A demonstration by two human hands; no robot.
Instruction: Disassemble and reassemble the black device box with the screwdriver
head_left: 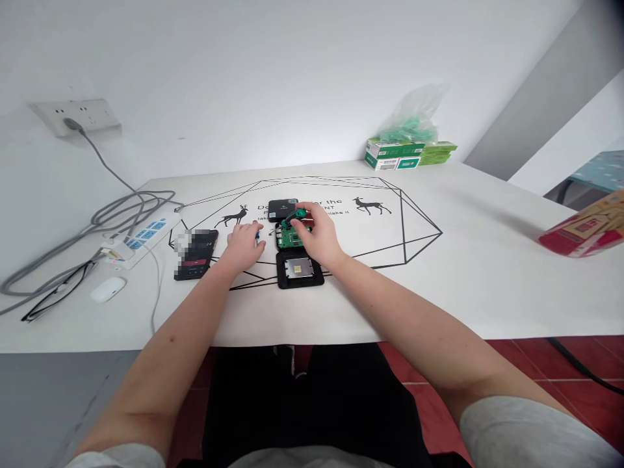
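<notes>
My right hand (319, 234) pinches a green-and-black tool (301, 213) with a rounded green end, tilted over a green circuit board (288, 238). Its fingers cover part of the board. My left hand (244, 246) rests on the table left of the board, fingers and thumb apart; a small blue piece (257, 236) shows in the gap between them. Tiny dark bits (272, 232) lie between that hand and the board. In front of the board is an open black case half (300, 284) with a metal plate (299, 268) inside. Behind it lies a flat black cover (283, 208).
Left of my left hand lies a phone (195, 255). Farther left are a power strip (146, 239), grey cables, glasses (58, 292) and a white mouse (108, 289). Green-and-white boxes (394, 155) with a plastic bag stand at the back right; a red-and-yellow package (585, 227) sits far right.
</notes>
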